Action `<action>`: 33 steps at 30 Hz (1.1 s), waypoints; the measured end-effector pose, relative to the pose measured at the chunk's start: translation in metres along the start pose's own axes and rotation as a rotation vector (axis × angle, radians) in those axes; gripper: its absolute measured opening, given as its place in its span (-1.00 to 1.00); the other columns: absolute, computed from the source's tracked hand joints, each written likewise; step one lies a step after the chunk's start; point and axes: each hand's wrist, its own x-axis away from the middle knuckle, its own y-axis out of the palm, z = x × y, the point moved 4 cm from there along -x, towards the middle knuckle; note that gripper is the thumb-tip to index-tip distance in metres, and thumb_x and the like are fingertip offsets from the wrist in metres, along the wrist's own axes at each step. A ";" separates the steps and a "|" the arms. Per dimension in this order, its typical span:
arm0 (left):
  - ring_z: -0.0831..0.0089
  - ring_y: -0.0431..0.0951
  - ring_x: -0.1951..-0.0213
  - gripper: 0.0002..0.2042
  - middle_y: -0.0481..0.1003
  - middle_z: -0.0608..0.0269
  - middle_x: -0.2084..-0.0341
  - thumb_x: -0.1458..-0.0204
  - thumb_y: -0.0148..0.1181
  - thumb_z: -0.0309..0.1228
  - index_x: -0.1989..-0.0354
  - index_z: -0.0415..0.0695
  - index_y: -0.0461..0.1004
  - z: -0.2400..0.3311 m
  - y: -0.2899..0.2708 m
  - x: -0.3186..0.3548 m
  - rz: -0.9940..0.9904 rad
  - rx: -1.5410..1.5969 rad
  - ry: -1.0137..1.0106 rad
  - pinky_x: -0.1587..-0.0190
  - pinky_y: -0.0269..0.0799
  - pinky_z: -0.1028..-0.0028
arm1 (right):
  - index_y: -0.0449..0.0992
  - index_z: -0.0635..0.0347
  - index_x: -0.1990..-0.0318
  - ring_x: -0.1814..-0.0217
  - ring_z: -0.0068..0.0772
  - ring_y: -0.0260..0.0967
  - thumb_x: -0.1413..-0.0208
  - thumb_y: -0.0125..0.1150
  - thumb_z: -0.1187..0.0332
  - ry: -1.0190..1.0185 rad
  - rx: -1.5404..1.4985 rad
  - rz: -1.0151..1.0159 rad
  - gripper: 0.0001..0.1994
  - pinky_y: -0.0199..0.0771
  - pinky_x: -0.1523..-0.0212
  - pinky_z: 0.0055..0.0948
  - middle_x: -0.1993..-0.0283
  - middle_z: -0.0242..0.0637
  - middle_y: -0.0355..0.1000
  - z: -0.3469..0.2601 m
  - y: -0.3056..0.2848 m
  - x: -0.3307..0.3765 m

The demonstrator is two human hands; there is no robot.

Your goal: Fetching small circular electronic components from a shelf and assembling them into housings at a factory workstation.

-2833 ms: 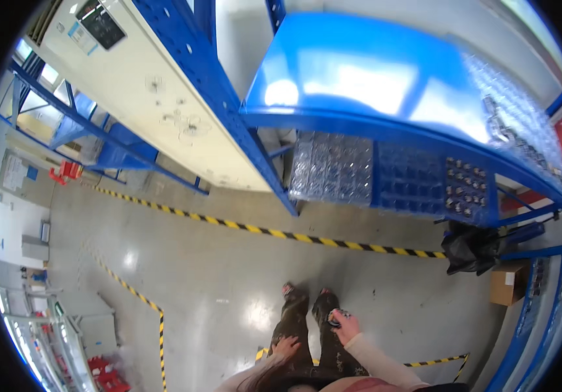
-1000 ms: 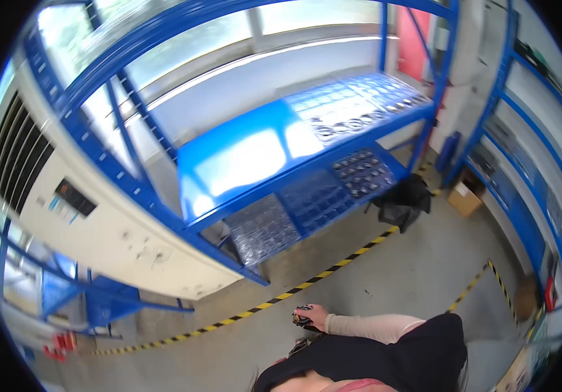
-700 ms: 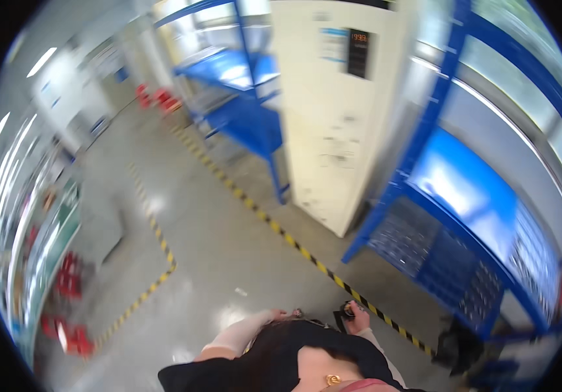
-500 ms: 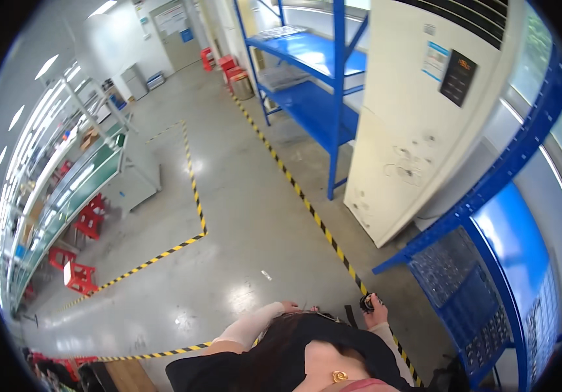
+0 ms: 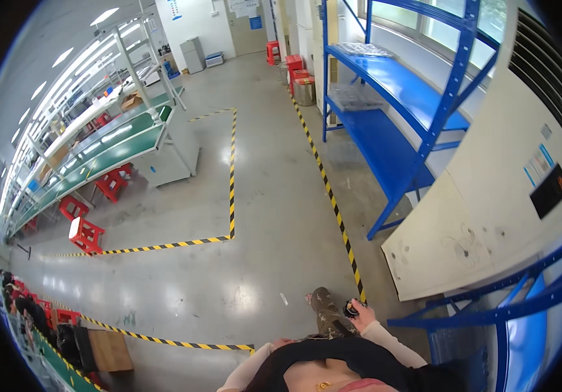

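My right hand (image 5: 363,317) is in front of my waist, its fingers closed round a small dark roundish thing (image 5: 351,308) whose kind I cannot make out. My left hand (image 5: 280,342) hangs low by my other side, close to my clothes; its fingers are too small and partly hidden to read. Between the two hands a leg in patterned trousers (image 5: 325,310) reaches forward over the grey floor (image 5: 281,222).
Blue metal shelving (image 5: 385,147) and a tall cream cabinet unit (image 5: 457,248) stand to the right. Yellow-black tape (image 5: 333,202) marks the floor. On the left are green-topped workbenches (image 5: 124,140) and red stools (image 5: 86,235). A brown box (image 5: 110,349) sits at lower left.
The view has swung left, so the shelving and cabinet sit further right in the picture. One leg has come forward into sight. My right hand still grips the dark thing.
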 end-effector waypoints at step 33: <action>0.41 0.58 0.36 -0.62 0.60 0.24 0.37 -0.01 0.13 -0.09 0.07 -0.04 0.53 -0.283 -0.327 0.242 1.520 1.359 -0.715 0.23 0.49 0.44 | 0.45 0.16 0.22 0.24 -0.41 0.43 -0.14 0.21 0.32 0.718 0.985 -0.702 -0.85 0.44 0.21 -0.34 0.27 -0.37 0.47 0.451 0.807 -0.213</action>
